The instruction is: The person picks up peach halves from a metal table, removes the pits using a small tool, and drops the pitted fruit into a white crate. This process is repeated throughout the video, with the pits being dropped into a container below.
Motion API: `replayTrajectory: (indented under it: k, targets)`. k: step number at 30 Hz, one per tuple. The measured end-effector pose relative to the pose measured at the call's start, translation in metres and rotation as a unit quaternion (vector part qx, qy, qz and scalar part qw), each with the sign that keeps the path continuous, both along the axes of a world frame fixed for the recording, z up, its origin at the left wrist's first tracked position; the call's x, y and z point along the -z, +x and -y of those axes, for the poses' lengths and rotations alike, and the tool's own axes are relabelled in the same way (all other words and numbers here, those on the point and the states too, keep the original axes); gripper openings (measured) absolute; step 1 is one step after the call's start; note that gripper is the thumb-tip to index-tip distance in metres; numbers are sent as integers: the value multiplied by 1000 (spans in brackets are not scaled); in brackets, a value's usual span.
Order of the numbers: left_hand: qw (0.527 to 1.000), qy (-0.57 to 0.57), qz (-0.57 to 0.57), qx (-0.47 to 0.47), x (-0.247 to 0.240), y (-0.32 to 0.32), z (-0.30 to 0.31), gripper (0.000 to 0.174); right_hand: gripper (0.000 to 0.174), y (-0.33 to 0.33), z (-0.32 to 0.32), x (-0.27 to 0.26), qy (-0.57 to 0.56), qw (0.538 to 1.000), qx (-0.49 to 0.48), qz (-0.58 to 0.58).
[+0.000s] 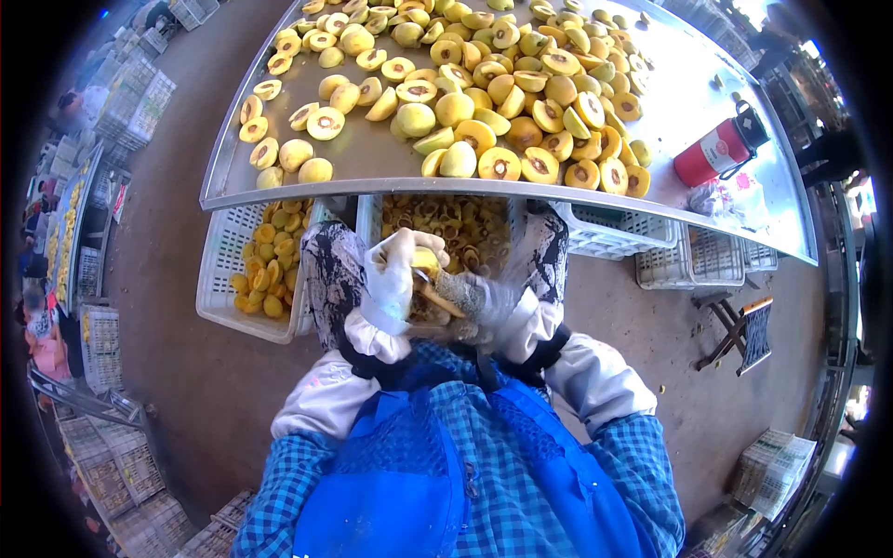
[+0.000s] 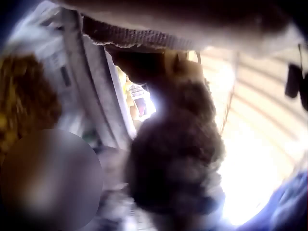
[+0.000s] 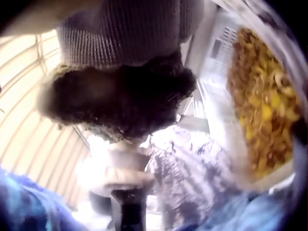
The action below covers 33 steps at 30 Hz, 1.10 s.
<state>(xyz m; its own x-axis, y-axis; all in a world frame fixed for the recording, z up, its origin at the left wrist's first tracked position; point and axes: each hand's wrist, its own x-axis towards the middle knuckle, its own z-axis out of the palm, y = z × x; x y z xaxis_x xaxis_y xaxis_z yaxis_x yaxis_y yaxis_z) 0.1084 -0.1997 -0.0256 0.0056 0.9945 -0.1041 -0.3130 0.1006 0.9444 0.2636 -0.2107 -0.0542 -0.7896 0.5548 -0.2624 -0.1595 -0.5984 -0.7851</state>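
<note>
Left hand (image 1: 398, 270), in a white glove: fingers curled round a yellow rounded fruit (image 1: 426, 258), held over the lap at the near edge of the table. Right hand (image 1: 468, 299), in a grey knit glove: fingers closed on a tan wooden-handled tool (image 1: 437, 298) whose tip meets the fruit; the tip seems to be a blade, though the view is too small to be sure. Far side: grey metal table (image 1: 372, 160) heaped with halved yellow fruit (image 1: 484, 102); red cylindrical flask (image 1: 716, 153) at its right. Beneath the table: white plastic crate (image 1: 221, 244) of fruit halves, left.
</note>
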Motion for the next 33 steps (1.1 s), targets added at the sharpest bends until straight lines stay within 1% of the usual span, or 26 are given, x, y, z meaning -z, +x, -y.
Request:
replayTrajectory:
  k: [2, 3, 4, 5, 7, 10, 11, 13, 14, 15, 16, 17, 18, 19, 20, 21, 22, 23, 24, 26, 27, 28, 30, 31, 32, 33]
  targets:
    - [978, -47, 202, -9, 6, 5, 0, 47, 34, -9, 8, 10, -95, 989, -1, -117]
    - [977, -43, 207, 8, 9, 4, -4, 49, 36, -16, 13, 15, -134, 977, 15, -166]
    - [979, -61, 193, 2, 6, 1, -4, 49, 39, -21, 18, 6, -113, 987, 76, -88]
    - [981, -77, 177, -6, -1, -3, -4, 49, 39, -38, 22, 26, -1, 985, 162, -54]
    - [984, -82, 160, -1, -10, -13, -3, 51, 36, -51, 23, 18, -131, 972, 170, -95]
    - [912, -129, 381, 81, -4, -38, -11, 53, 28, -52, 11, 34, -4, 982, 54, -179]
    - [915, -103, 372, 114, 2, -42, -13, 55, 23, -54, 8, 38, 9, 979, 38, -201]
    - [973, -34, 217, -71, -16, -37, -11, 55, 20, -56, 7, 39, -30, 977, 57, -202]
    - [977, -3, 135, -166, -22, -35, -8, 55, 22, -51, 6, 36, -112, 957, 39, -266]
    - [971, -61, 123, -193, -22, -51, -13, 55, 24, -46, 5, 33, -196, 926, 20, -323]
    - [962, -116, 110, -221, -24, -76, -17, 55, 30, -45, 4, 48, -205, 944, 143, -217]
    - [956, -110, 122, -242, -20, -92, -16, 55, 31, -36, -9, 63, -118, 985, 120, -31]
    - [946, -119, 171, -247, -20, -105, -19, 56, 32, -36, -12, 67, 66, 977, 105, 171]
    - [947, -101, 190, -238, -18, -110, -19, 56, 35, -36, -14, 71, 214, 897, 65, 382]
    - [948, -81, 208, -228, -18, -113, -21, 56, 32, -36, -14, 84, 310, 857, 116, 395]
    - [954, -70, 196, -216, -17, -111, -22, 57, 29, -40, -14, 84, 392, 839, 198, 322]
    - [972, -39, 160, -170, -13, -109, -24, 59, 26, -44, -13, 84, 429, 830, 247, 256]
    - [974, -40, 123, -187, -9, -101, -24, 60, 23, -46, -14, 86, 439, 832, 275, 199]
    - [976, -36, 89, -198, -14, -87, -29, 61, 29, -50, -19, 40, 263, 919, 246, 161]
    - [977, -49, 56, -202, -22, -66, -32, 59, 26, -53, -22, 0, 238, 937, 213, 143]
    - [979, -44, 56, -191, -22, -60, -33, 59, 22, -52, -22, -25, 258, 933, 210, 138]
    - [981, -39, 57, -182, -21, -54, -34, 58, 20, -56, -24, -20, 375, 887, 230, 143]
    - [983, -34, 39, -177, -21, -43, -32, 57, 21, -52, -28, -22, 446, 870, 121, 170]
    - [983, -29, 34, -178, -20, -37, -30, 57, 29, -53, -27, -29, 415, 884, 100, 189]
    - [983, -23, 28, -182, -20, -34, -29, 57, 31, -56, -23, -34, 473, 858, 150, 135]
    - [984, -30, 28, -174, -20, -32, -28, 62, 23, -66, -20, -38, 501, 839, 190, 96]
